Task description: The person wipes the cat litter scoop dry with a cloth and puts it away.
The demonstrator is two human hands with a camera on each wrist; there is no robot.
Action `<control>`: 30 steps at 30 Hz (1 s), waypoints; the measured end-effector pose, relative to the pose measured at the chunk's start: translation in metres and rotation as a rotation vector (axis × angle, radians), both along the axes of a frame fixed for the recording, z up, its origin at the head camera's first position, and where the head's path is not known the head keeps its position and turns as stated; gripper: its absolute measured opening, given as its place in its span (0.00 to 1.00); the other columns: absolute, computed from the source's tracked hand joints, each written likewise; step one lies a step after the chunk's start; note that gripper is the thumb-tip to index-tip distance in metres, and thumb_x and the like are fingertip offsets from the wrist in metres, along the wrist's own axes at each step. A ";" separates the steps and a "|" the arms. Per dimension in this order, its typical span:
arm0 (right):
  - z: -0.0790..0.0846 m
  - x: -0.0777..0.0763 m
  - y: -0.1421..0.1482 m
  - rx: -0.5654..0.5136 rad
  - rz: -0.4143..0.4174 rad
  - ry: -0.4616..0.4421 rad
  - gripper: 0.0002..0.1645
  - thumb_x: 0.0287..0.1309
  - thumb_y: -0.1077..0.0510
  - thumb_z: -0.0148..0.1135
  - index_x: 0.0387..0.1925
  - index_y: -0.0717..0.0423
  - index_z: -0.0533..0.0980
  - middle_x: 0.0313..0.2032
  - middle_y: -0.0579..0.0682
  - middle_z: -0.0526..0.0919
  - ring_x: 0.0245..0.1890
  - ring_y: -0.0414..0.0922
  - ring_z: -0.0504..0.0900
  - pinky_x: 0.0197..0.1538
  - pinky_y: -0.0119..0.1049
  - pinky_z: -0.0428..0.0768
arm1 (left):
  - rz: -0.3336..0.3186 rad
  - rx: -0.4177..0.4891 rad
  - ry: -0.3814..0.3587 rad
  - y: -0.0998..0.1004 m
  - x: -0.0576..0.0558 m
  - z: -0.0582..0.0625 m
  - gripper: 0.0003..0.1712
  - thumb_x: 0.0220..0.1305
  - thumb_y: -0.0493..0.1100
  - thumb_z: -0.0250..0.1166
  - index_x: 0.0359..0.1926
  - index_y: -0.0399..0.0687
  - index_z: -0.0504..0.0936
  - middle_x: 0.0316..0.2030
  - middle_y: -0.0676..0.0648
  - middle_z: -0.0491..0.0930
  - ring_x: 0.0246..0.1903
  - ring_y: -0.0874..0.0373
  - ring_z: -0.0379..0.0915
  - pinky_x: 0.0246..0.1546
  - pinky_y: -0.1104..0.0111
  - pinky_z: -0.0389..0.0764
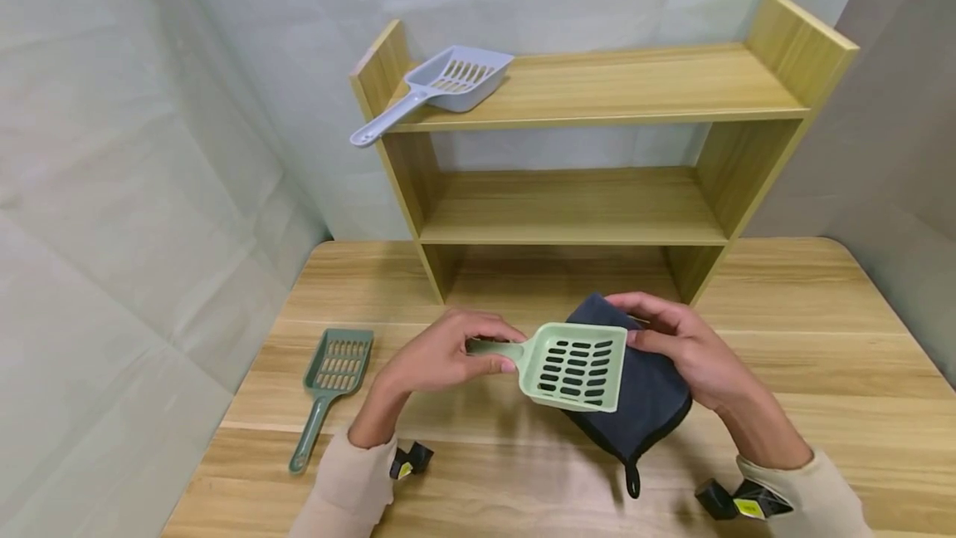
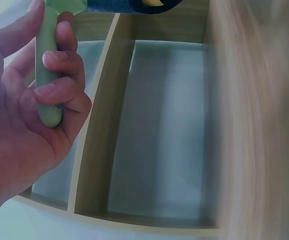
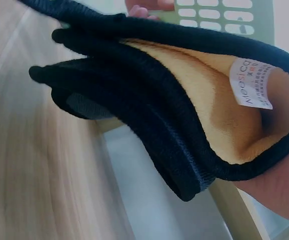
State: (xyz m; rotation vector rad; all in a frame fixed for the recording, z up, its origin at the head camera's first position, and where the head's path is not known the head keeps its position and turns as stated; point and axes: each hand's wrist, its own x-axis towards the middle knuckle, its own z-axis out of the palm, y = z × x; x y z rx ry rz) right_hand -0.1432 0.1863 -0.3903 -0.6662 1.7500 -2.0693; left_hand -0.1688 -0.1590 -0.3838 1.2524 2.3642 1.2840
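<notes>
My left hand (image 1: 441,354) grips the handle of a light green slotted litter scoop (image 1: 534,362), held level above the table. In the left wrist view, fingers curl round its green handle (image 2: 46,65). My right hand (image 1: 698,355) holds a folded dark navy cloth (image 1: 653,397) with black edging and a hanging loop, behind and under the scoop's right side. Its thumb lies at the scoop's right rim. In the right wrist view the folded cloth (image 3: 184,45) shows a tan inner face and a white label (image 3: 251,82); most of the right hand is hidden there.
A dark green litter scoop (image 1: 329,388) lies on the wooden table (image 1: 478,471) at left. Behind the hands stands a wooden shelf unit (image 1: 575,231). A grey-blue litter scoop (image 1: 429,94) rests on its top board at left, handle sticking out past the front edge.
</notes>
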 end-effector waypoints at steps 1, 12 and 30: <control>0.001 0.000 0.001 0.000 -0.002 -0.001 0.28 0.76 0.72 0.51 0.68 0.49 0.78 0.55 0.43 0.87 0.48 0.39 0.90 0.46 0.34 0.89 | 0.005 -0.003 -0.002 -0.001 0.000 0.000 0.17 0.66 0.38 0.77 0.56 0.46 0.90 0.48 0.49 0.91 0.47 0.63 0.85 0.48 0.68 0.84; 0.006 0.000 0.010 -0.074 0.021 -0.018 0.30 0.76 0.74 0.48 0.70 0.50 0.76 0.57 0.45 0.85 0.47 0.41 0.90 0.44 0.37 0.90 | 0.035 -0.014 -0.013 -0.006 -0.002 0.000 0.17 0.65 0.37 0.76 0.55 0.46 0.91 0.48 0.49 0.91 0.46 0.63 0.83 0.47 0.68 0.83; 0.005 0.002 0.007 -0.030 -0.068 -0.041 0.28 0.75 0.73 0.52 0.67 0.48 0.78 0.55 0.44 0.85 0.46 0.41 0.90 0.44 0.37 0.90 | 0.088 -0.043 -0.011 -0.007 0.000 0.003 0.18 0.66 0.39 0.77 0.56 0.47 0.90 0.49 0.50 0.91 0.50 0.60 0.85 0.53 0.65 0.85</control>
